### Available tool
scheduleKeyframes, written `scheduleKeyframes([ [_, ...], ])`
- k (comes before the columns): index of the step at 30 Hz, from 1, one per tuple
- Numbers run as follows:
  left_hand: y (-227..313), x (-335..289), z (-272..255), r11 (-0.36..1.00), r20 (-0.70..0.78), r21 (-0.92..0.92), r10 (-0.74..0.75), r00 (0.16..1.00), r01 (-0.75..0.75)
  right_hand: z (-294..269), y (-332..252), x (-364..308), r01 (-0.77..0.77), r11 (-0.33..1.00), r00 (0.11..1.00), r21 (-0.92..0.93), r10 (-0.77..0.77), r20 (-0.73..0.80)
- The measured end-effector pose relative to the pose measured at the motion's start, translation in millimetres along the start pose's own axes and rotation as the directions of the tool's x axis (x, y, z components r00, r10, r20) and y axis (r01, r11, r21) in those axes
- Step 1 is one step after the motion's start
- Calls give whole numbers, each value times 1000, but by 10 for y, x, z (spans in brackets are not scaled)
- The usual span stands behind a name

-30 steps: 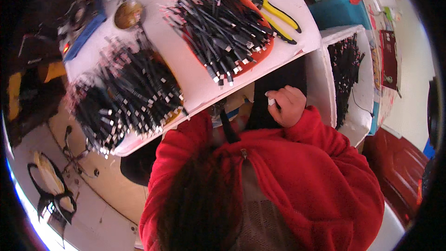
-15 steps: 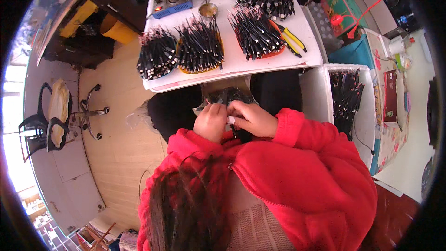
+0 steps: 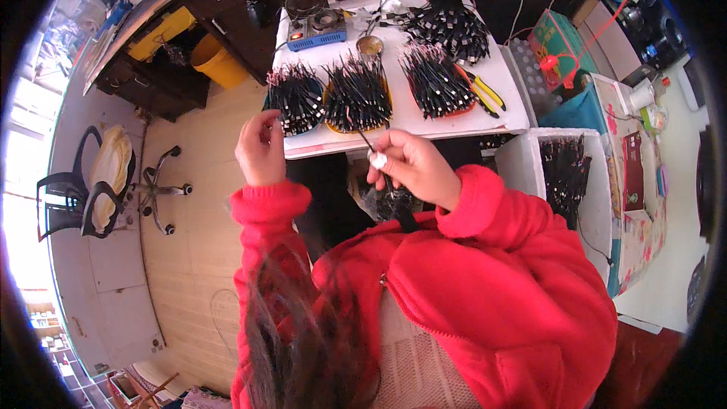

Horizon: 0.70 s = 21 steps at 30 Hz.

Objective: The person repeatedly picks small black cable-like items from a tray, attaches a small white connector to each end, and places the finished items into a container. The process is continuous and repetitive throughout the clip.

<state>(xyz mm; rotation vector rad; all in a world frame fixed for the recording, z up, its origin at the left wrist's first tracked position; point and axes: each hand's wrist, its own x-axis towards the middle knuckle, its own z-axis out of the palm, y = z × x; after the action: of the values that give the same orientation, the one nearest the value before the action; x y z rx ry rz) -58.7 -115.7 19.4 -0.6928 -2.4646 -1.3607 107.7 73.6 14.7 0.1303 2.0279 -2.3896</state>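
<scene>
Just off the white bench's (image 3: 454, 117) near edge, over bare floor, the right hand (image 3: 409, 167) pinches a thin black cable (image 3: 366, 141). Left of it, apart, the left hand (image 3: 260, 148) hangs half-curled, its grip unclear.

In the upper middle of the frame I see a white table (image 3: 424, 117) with a blue hot plate (image 3: 316, 30), a small metal pot (image 3: 369, 46) and yellow-handled pliers (image 3: 485, 92). At the left stands an office chair (image 3: 98, 191) on the wooden floor (image 3: 193, 257). A yellow bucket (image 3: 219, 67) is at upper left, a white foam box (image 3: 522, 170) at right.
</scene>
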Motion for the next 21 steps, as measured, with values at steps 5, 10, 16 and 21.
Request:
scheduleKeyframes([
  [5, -173, 282, 102, 820, 239, -521, -128, 963, 238, 32, -174, 593, 53, 998, 997, 35, -55, 55],
  [10, -444, 664, 423, 996, 27, 79, 46, 999, -48, 183, 40, 834, 17, 993, 996, 121, -28, 89],
  [16, -819, 950, 847, 863, 139, 489, 70, 988, -130, 22, 256, 825, -48, 983, 999, 178, 48, 4],
  [21, -852, 959, 851, 905, 157, 425, -72, 985, -2, -36, 340, 825, -37, 977, 999, 211, 32, 28],
])
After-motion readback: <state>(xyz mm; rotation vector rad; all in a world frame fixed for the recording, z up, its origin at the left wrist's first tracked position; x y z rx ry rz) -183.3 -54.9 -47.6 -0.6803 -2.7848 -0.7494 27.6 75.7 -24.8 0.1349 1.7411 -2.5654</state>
